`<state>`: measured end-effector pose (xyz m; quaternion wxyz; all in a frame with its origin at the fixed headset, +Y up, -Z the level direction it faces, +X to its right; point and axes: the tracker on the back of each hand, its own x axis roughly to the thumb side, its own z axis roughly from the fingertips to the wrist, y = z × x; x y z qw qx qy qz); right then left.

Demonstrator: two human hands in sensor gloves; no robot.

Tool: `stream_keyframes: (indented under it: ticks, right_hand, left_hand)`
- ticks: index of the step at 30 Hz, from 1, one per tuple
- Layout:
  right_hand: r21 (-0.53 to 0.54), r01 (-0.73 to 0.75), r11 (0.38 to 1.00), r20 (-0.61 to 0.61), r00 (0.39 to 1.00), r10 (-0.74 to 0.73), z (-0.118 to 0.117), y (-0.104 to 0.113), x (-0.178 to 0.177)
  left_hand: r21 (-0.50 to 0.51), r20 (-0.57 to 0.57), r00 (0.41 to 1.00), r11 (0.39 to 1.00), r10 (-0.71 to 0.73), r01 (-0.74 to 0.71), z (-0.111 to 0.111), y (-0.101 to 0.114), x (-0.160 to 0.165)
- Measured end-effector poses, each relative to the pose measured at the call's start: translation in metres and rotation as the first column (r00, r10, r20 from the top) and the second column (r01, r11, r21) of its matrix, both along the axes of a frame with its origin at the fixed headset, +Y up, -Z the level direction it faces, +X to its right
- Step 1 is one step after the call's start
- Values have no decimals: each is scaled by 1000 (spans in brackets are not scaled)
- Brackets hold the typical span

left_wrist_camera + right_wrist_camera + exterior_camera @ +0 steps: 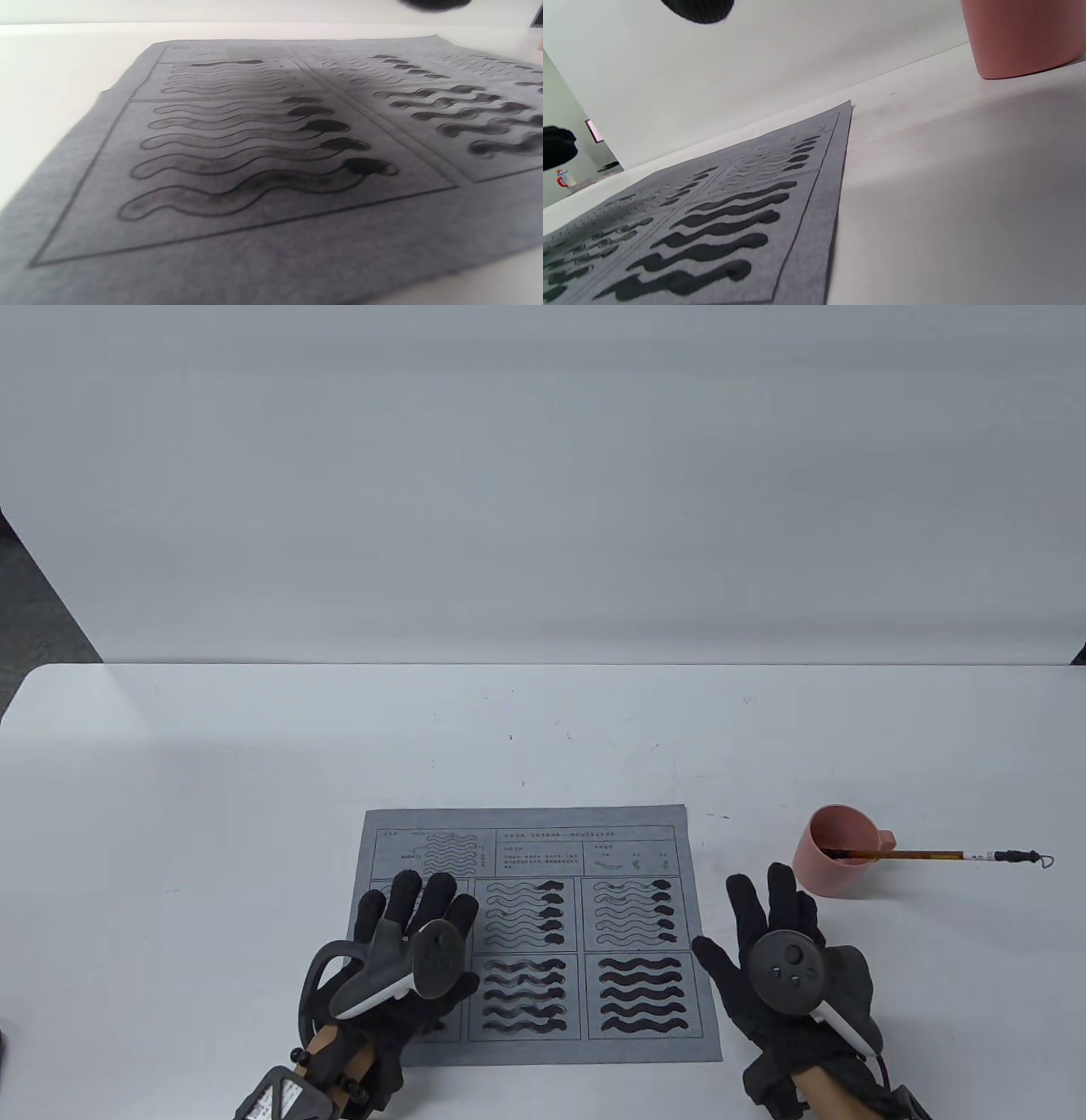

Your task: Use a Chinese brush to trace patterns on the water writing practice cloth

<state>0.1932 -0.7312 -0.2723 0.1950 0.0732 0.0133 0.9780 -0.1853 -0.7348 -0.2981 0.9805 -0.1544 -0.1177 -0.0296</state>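
A grey water writing cloth (pixel 534 848) lies flat on the white table, printed with panels of wavy lines; the lower right panels are dark. It also shows in the left wrist view (pixel 271 237) and the right wrist view (pixel 806 220). My left hand (pixel 416 937) rests open, fingers spread, over the cloth's lower left panels. My right hand (pixel 776 933) is open and empty on the table just right of the cloth. The brush (pixel 925 857) lies across a pink cup (pixel 827 861), its head inside, beyond my right hand. The cup shows in the right wrist view (pixel 1022 38).
The white table (pixel 212 780) stretches wide to the left and behind the cloth. A plain white wall stands behind the table's far edge. The brush handle's cord loop (pixel 1044 861) points toward the right edge.
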Motion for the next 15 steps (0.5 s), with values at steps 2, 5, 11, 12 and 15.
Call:
stream_keyframes:
  ticks: [2,5,11,12,15]
  right_hand:
    - [5,-23,1000,0,1000,23,1,-1,-2]
    - [-13,-16,1000,3,1000,16,1,-1,-1]
    - [-124,18,992,1,1000,-18,-3,-10,1]
    - [-136,19,991,1,1000,-19,-3,-11,1]
    - [-137,32,990,3,999,-32,-4,-12,1]
  left_hand:
    - [12,-9,1000,1000,-14,14,0,1,-1]
    - [13,-21,1000,1000,-17,17,-1,0,-2]
    - [-34,-23,1000,999,-19,18,-2,-7,-4]
    - [-42,-21,1000,999,-22,21,-3,-8,-4]
    - [-66,-9,1000,998,-25,24,-3,-12,-3]
